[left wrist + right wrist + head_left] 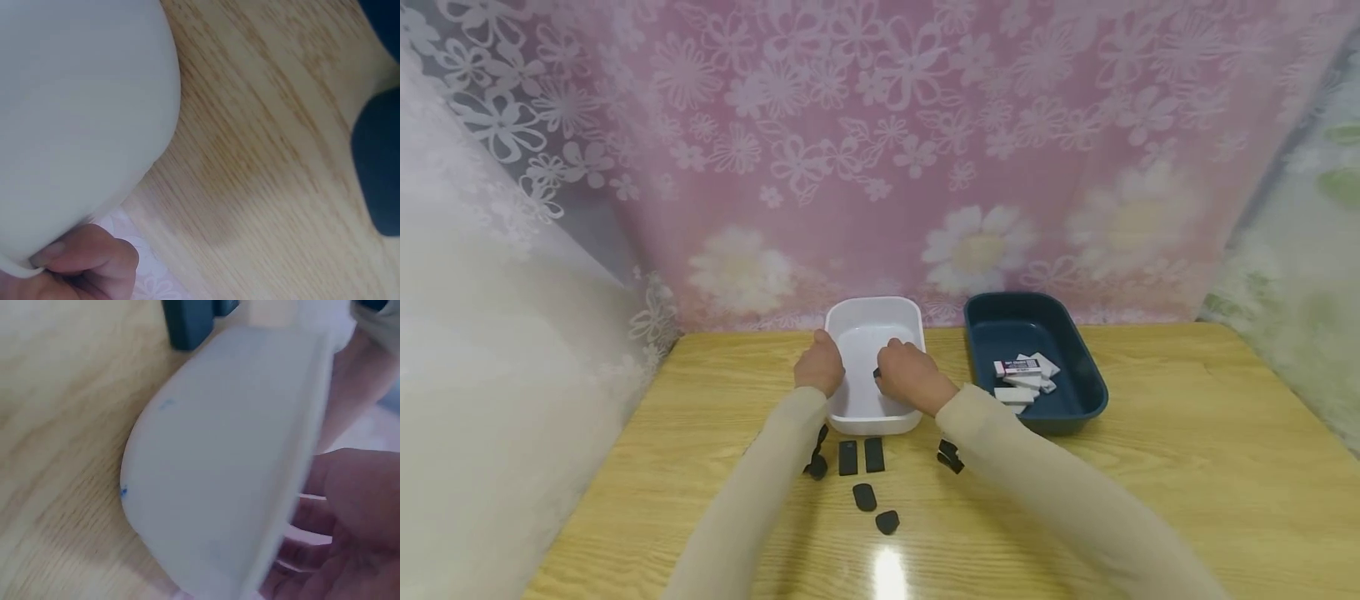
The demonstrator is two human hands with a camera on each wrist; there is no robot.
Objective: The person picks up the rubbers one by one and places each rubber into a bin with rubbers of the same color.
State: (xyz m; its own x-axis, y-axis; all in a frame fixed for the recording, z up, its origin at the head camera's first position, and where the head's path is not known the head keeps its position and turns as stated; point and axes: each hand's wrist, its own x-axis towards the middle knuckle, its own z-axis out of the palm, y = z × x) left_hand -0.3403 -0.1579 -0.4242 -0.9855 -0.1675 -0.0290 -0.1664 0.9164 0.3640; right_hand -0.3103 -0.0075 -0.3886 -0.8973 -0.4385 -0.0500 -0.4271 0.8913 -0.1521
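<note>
A white plastic tub [872,425] stands at the back of the wooden table. My left hand [819,364] grips its left rim; in the left wrist view, the bent thumb [94,253] lies at the rim. Over the inside of the tub is my right hand [910,375], its fingers curled about a small black object [876,373] that is mostly hidden. In the right wrist view the tub's wall [212,462] covers the fingertips. Just in front of the tub lie two black rectangular pieces [847,457], and nearer me two rounded black pieces [865,497].
To the right stands a dark blue tub [1078,367] holding several white erasers [1026,379], one in a printed sleeve. A pink flowered curtain [850,167] hangs right behind both tubs. Black devices [950,457] are strapped at both wrists.
</note>
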